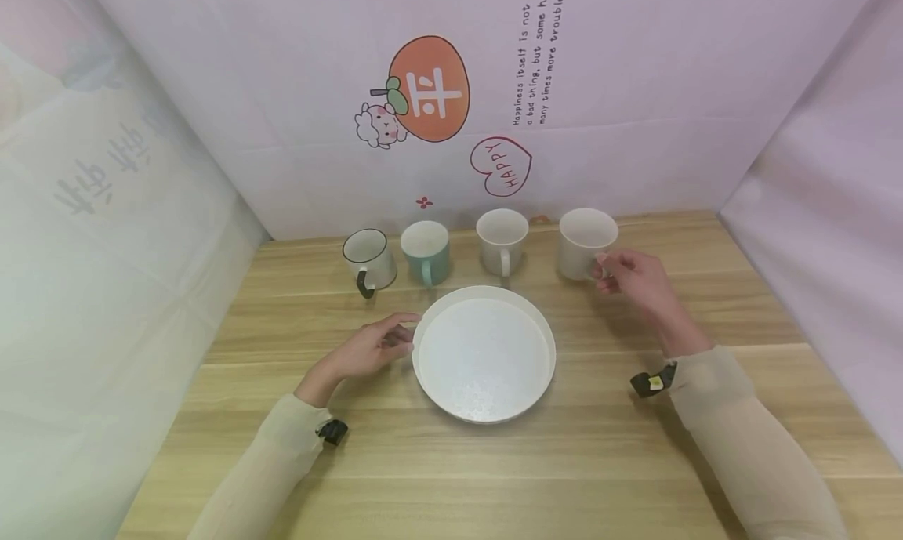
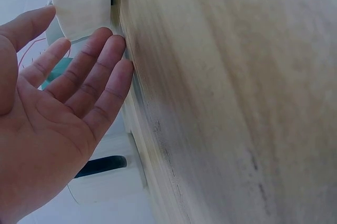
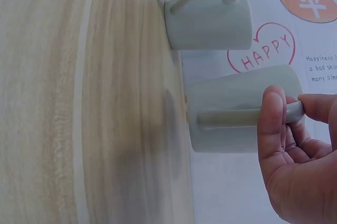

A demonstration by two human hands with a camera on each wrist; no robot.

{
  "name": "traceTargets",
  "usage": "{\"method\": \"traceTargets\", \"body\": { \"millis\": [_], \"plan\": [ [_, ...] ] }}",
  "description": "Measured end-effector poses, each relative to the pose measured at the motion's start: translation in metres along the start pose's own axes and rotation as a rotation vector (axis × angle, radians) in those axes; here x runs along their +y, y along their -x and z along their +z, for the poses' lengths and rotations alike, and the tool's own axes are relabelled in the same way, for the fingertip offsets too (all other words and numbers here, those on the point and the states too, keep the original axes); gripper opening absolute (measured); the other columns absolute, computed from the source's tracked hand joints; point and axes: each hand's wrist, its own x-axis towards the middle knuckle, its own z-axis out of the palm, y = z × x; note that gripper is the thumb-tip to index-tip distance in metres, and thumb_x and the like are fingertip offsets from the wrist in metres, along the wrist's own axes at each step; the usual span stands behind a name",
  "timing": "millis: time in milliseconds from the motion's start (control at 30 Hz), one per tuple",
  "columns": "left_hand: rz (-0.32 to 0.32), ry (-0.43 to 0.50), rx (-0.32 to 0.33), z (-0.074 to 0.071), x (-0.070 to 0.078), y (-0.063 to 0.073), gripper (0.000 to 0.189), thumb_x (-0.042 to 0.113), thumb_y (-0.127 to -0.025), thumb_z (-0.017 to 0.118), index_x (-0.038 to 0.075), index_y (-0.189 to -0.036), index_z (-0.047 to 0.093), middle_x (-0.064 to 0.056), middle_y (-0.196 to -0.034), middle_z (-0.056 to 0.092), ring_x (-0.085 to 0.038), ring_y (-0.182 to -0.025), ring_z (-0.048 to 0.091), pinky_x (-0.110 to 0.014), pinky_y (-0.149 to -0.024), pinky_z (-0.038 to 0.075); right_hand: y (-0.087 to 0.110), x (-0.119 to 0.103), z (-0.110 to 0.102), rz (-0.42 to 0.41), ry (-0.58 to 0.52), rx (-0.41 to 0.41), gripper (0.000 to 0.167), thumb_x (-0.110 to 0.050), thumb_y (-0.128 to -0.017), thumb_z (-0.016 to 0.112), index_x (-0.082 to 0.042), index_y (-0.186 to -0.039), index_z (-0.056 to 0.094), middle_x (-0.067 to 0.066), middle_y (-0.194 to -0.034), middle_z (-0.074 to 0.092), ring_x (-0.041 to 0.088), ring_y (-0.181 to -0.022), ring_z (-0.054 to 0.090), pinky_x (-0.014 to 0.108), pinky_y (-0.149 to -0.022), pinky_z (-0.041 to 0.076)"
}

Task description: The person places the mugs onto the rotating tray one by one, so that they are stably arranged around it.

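My right hand (image 1: 632, 280) pinches the handle of the rightmost white mug (image 1: 581, 244). In the right wrist view, thumb and curled fingers close round the upper part of that mug's handle (image 3: 226, 118), and the mug stands upright. On the left, my left hand (image 1: 374, 346) reaches to a round white tray (image 1: 487, 360), its fingertips right at the tray's left rim. The left wrist view shows that palm (image 2: 58, 119) with its fingers extended and the thumb apart.
Along the back of the wooden table (image 1: 480, 485) stand another white mug (image 1: 502, 241), a teal mug (image 1: 426, 251) with a white inside, and a white mug (image 1: 370, 259) with a dark rim and black handle. A printed cloth (image 1: 303, 77) hangs behind them.
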Motion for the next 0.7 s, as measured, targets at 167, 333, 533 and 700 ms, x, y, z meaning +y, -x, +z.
{"method": "traceTargets", "body": {
  "millis": [167, 333, 533, 700],
  "plan": [
    [-0.001, 0.002, 0.004, 0.0, 0.0, 0.0, 0.051, 0.02, -0.101, 0.06, 0.015, -0.148, 0.044, -0.013, -0.124, 0.069, -0.028, -0.117, 0.065, -0.045, -0.101, 0.054, 0.006, -0.005, 0.001, 0.004, 0.016, -0.028, 0.047, -0.039, -0.104, 0.051, 0.005, -0.119, 0.059, -0.004, -0.098, 0.065, 0.005, -0.083, 0.067, 0.029, -0.082, 0.06],
    [0.003, -0.006, 0.003, 0.001, -0.001, 0.0, 0.051, 0.02, -0.101, 0.06, 0.014, -0.148, 0.043, -0.013, -0.123, 0.069, -0.027, -0.117, 0.065, -0.045, -0.101, 0.054, 0.011, -0.01, 0.002, 0.0, 0.015, -0.045, 0.045, -0.038, -0.104, 0.05, 0.004, -0.117, 0.06, 0.004, -0.105, 0.065, 0.007, -0.085, 0.067, 0.027, -0.08, 0.06],
    [0.009, -0.005, 0.002, 0.001, -0.001, 0.0, 0.051, 0.02, -0.101, 0.06, 0.013, -0.148, 0.043, -0.013, -0.123, 0.069, -0.028, -0.117, 0.065, -0.045, -0.1, 0.054, 0.016, -0.015, 0.004, -0.002, 0.01, -0.055, 0.046, -0.037, -0.105, 0.05, 0.006, -0.117, 0.06, 0.004, -0.106, 0.065, 0.008, -0.085, 0.067, 0.025, -0.08, 0.06],
    [0.012, 0.002, 0.004, 0.0, -0.001, 0.0, 0.05, 0.02, -0.101, 0.06, 0.014, -0.148, 0.044, -0.014, -0.123, 0.069, -0.028, -0.117, 0.066, -0.046, -0.1, 0.054, 0.023, -0.021, 0.004, -0.015, 0.034, -0.058, 0.048, -0.039, -0.104, 0.051, 0.006, -0.118, 0.06, -0.001, -0.103, 0.066, 0.007, -0.085, 0.068, 0.025, -0.08, 0.06]
  ]
}}
